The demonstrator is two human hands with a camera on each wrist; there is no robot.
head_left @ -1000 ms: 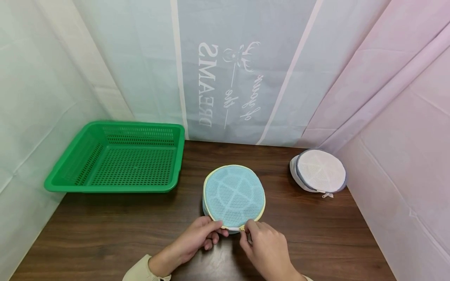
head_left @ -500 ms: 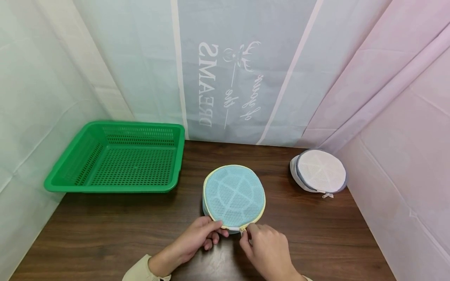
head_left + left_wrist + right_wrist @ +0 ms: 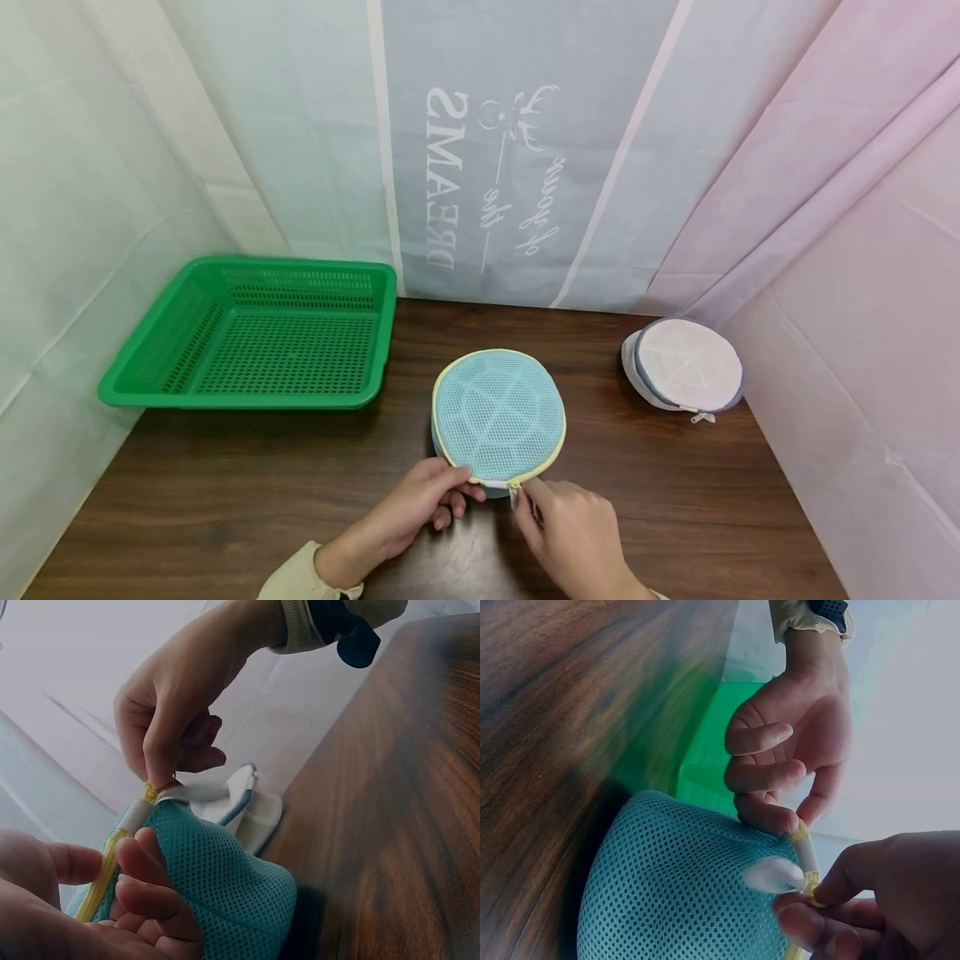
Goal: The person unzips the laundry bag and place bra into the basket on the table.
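Observation:
A round light-blue mesh laundry bag (image 3: 498,412) with a yellow zipped rim stands upright on the brown table. My left hand (image 3: 427,504) pinches the rim at its near side, thumb on top and fingers beneath. Just to the right, my right hand (image 3: 573,529) pinches the yellow edge beside the zipper slider (image 3: 514,484). A short white band (image 3: 805,853) on the rim lies between the two hands. From the slider hangs a white zipper pull (image 3: 772,875), blurred in the right wrist view. The mesh lid looks flat and covers the bag's inside.
At the back left sits a green plastic basket (image 3: 378,367) with slotted walls. A smaller white mesh laundry bag (image 3: 688,365) with a grey-blue rim stands at the back right, by the pink cloth wall (image 3: 862,350). Printed grey cloth (image 3: 480,183) hangs behind the table.
My right fingertips have shifted slightly right along the rim, off the slider, so the white pull now shows. The left hand keeps its pinch, and the view has moved a little.

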